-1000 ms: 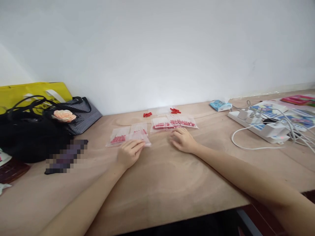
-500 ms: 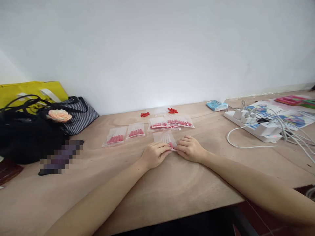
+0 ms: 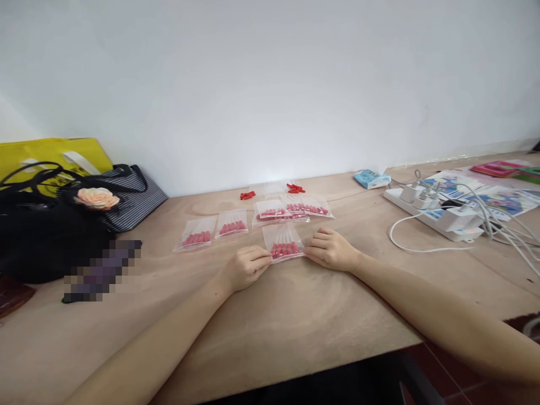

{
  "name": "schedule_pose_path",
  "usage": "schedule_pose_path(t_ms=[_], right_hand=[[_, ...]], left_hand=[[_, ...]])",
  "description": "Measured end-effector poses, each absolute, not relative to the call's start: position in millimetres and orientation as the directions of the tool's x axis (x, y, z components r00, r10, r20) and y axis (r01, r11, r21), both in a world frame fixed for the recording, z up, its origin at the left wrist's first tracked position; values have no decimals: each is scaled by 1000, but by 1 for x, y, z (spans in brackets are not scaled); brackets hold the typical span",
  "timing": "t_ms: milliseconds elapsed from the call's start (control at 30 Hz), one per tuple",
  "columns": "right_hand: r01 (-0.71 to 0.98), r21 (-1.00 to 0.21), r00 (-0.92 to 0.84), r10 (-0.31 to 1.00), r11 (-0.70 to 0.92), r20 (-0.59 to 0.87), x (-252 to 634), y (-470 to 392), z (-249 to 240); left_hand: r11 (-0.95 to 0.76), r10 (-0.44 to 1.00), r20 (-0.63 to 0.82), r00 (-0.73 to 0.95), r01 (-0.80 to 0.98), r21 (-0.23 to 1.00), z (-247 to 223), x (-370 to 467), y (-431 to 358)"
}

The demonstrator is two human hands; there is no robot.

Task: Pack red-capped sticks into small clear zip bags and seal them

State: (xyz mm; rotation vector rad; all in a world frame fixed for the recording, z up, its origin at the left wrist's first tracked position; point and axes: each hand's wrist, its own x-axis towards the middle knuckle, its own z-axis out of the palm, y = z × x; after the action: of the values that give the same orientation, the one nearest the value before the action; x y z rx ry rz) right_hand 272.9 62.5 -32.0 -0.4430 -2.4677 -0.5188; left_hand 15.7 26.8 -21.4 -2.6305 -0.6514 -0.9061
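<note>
A small clear plastic bag [image 3: 280, 232] lies flat on the table, with several red-ended thin pale sticks [image 3: 284, 249] side by side in it, red ends toward me. My left hand [image 3: 248, 267] has its fingers closed at the bag's near left corner. At the near right corner my right hand [image 3: 331, 250] also pinches the edge, fingers together. Just beyond lies an overlapping group of similar filled bags [image 3: 310, 209]. Two more filled bags, one nearer me [image 3: 196, 235] and one beside it [image 3: 232, 224], lie to the left.
Loose red pieces [image 3: 247, 196] lie near the wall, with more red pieces [image 3: 295, 189] on clear bags. A white power strip [image 3: 434, 216] with tangled cables and a blue packet [image 3: 371, 179] are at right. A black bag [image 3: 50, 242] and striped bag [image 3: 137, 197] stand left.
My left hand has slid left along the bag's near edge to its corner, uncovering the row of red ends. My right hand stays at the right corner, shifted only slightly.
</note>
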Motion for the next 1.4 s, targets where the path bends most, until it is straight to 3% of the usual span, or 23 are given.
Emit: schedule_pose_path(t_ms=[200, 400, 733, 1100, 1400], right_hand=[[353, 339, -819, 112, 872, 563, 271, 64, -28], [378, 290, -812, 164, 879, 560, 271, 64, -29], [427, 217, -742, 202, 878, 640, 245, 55, -32], [430, 279, -735, 154, 859, 660, 241, 52, -28], [452, 236, -728, 203, 860, 655, 256, 54, -29]], left_hand=[[-864, 301, 633, 714, 485, -136, -20, 16, 30], [-838, 362, 645, 673, 538, -90, -23, 17, 30], [-823, 221, 671, 708, 504, -260, -26, 46, 36], [-778, 164, 608, 777, 481, -405, -20, 48, 34], [-727, 164, 600, 783, 507, -463, -16, 21, 32]])
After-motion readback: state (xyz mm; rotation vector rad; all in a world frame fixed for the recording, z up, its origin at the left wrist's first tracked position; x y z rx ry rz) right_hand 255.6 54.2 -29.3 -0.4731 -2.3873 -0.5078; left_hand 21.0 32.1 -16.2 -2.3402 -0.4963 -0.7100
